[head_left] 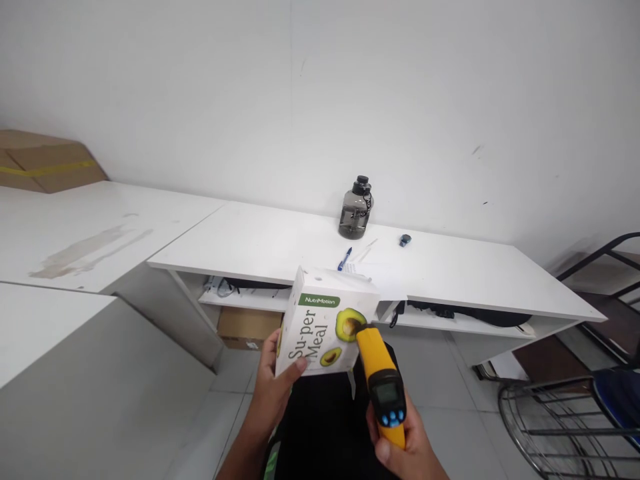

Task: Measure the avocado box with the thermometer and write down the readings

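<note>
My left hand (275,380) grips the lower left side of a white food box (320,333), thumb across its front. The box reads "NutriMotion" and "Su-per Meal" and has avocado pictures; it is tilted, in front of the desk edge. In my right hand (400,440) is a yellow and black infrared thermometer (383,380), with its small screen and blue buttons towards me. Its nose overlaps the box's right side, over the upper avocado; whether it touches the box I cannot tell. My right fingers are wrapped round the handle and partly hidden by it.
On the white desk (260,233) stand a dark water bottle (355,210), a blue pen (345,259), paper (385,273) and a small dark blue item (405,240). Cardboard boxes sit at the far left (50,160) and under the desk (250,325). A metal-framed chair (550,427) is at right.
</note>
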The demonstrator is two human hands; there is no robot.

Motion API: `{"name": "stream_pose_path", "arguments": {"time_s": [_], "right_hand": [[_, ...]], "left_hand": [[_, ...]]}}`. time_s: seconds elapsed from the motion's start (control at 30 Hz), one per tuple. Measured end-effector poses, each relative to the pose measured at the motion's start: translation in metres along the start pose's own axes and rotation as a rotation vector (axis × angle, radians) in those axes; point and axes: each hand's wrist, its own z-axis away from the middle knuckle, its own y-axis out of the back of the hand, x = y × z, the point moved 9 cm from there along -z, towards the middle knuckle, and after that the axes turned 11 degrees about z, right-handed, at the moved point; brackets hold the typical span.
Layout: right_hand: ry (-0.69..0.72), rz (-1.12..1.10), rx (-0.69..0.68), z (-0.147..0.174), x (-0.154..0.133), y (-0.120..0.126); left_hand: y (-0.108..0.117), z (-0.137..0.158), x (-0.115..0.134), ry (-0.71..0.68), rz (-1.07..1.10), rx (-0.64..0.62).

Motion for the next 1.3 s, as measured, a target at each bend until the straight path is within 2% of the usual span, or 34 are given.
{"name": "stream_pose_path", "arguments": {"time_s": [0.1,0.2,0.27,0.37,0.53,0.7,0.87,1.03,1.07,1.2,1.3], "right_hand": [[0.003,-0.078,0.083,-0.006,0.001,0.007],[0.048,-0.098,0.155,-0.014,-0.003,0.013],[0.056,-0.104,0.189,-0.018,-0.004,0.016],[0.049,-0.105,0.222,-0.019,-0.003,0.018],[0.055,-0.095,0.246,-0.018,-0.005,0.023],[0.084,-0.104,0.249,-0.018,-0.011,0.027],[0.131,-0.143,0.223,-0.02,-0.015,0.026],[0.118,-0.15,0.238,-0.02,-0.011,0.027],[0.12,-0.148,0.247,-0.019,-0.009,0.027],[0.12,-0.092,0.307,-0.02,-0.001,0.034],[0.126,0.071,0.453,-0.03,0.0,0.066]], "left_hand": [[0.01,-0.029,0.016,-0.168,-0.056,0.068],[0.014,-0.071,0.038,-0.345,-0.084,0.119],[0.01,-0.099,0.055,-0.449,-0.107,0.136],[-0.002,-0.132,0.075,-0.519,-0.164,0.139],[-0.025,-0.159,0.101,-0.691,-0.413,0.167],[-0.034,-0.186,0.095,-0.693,-0.656,0.147],[-0.035,-0.21,0.095,-0.724,-1.039,0.28],[-0.048,-0.23,0.079,-0.479,-1.316,0.341],[-0.051,-0.228,0.077,-0.482,-1.351,0.359],[-0.063,-0.213,0.072,-0.646,-1.434,0.38],[-0.061,-0.209,0.068,-0.663,-1.453,0.372]]}}
